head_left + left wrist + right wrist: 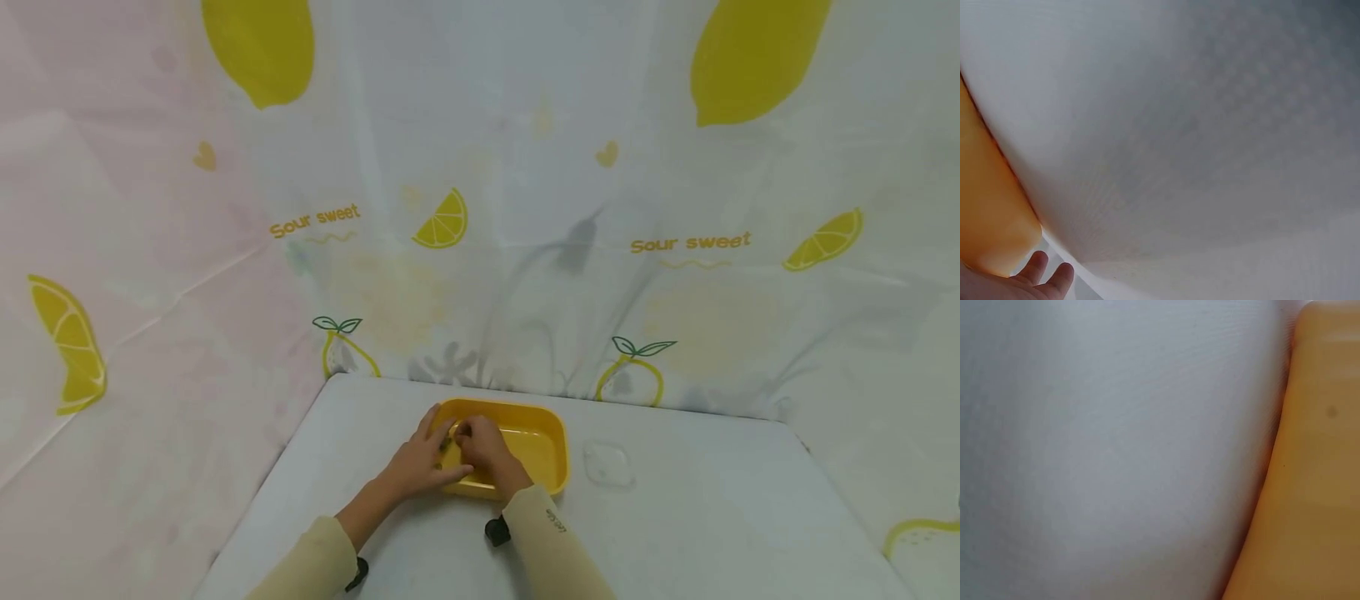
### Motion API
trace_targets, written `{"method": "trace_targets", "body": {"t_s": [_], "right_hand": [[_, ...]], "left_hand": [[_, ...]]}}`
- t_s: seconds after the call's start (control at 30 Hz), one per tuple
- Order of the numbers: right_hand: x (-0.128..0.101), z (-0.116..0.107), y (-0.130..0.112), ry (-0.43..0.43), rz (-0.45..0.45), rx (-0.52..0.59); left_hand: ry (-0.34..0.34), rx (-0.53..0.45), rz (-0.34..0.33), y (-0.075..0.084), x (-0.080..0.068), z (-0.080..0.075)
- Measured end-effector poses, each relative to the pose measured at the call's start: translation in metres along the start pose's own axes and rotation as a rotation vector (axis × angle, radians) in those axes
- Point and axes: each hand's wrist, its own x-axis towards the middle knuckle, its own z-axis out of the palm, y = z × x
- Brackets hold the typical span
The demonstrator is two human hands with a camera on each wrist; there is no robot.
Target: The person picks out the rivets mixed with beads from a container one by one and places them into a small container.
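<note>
A yellow rectangular tray (536, 450) lies on the white table. My left hand (420, 461) is at its left end, fingers spread and fairly straight, thumb stretched along the front rim. Its fingertips (1060, 278) also show in the left wrist view, beside the tray's orange-looking outer side (991, 200). Over the tray's left half, my right hand (483, 442) reaches in with curled fingers. A small dark greenish item (446, 443) lies between the hands; its kind is too small to tell. What the right fingertips touch is hidden. In the right wrist view only the tray's side (1310, 462) and tabletop show.
A clear, rounded square plastic piece (609, 464) lies on the table (712, 517) right of the tray. Behind the table hangs a lemon-printed sheet (525, 275). Dark wrist-worn devices (497, 531) sit under both sleeves.
</note>
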Motion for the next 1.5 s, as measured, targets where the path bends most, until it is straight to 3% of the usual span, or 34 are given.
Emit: {"method": "trace_targets", "body": {"t_s": [0.23, 0.47, 0.63, 0.9, 1.17, 1.5], "right_hand": [[-0.001, -0.004, 0.003, 0.089, -0.003, 0.028], [-0.003, -0.008, 0.005, 0.154, -0.074, -0.064], [-0.007, -0.013, 0.004, 0.141, -0.097, -0.093], [-0.007, -0.033, -0.003, 0.092, -0.260, -0.240], [-0.016, -0.059, -0.002, 0.093, -0.288, -0.089], [-0.034, -0.129, 0.007, 0.128, -0.075, 0.120]], "left_hand": [[-0.005, 0.004, 0.008, 0.003, 0.001, -0.002], [-0.012, -0.029, 0.014, 0.005, 0.002, 0.001], [-0.021, -0.032, 0.000, 0.005, 0.002, 0.002], [-0.013, -0.006, 0.000, 0.000, 0.005, -0.001], [-0.021, -0.043, -0.050, -0.007, -0.001, 0.001], [-0.046, -0.051, -0.075, 0.001, 0.003, 0.000]]}}
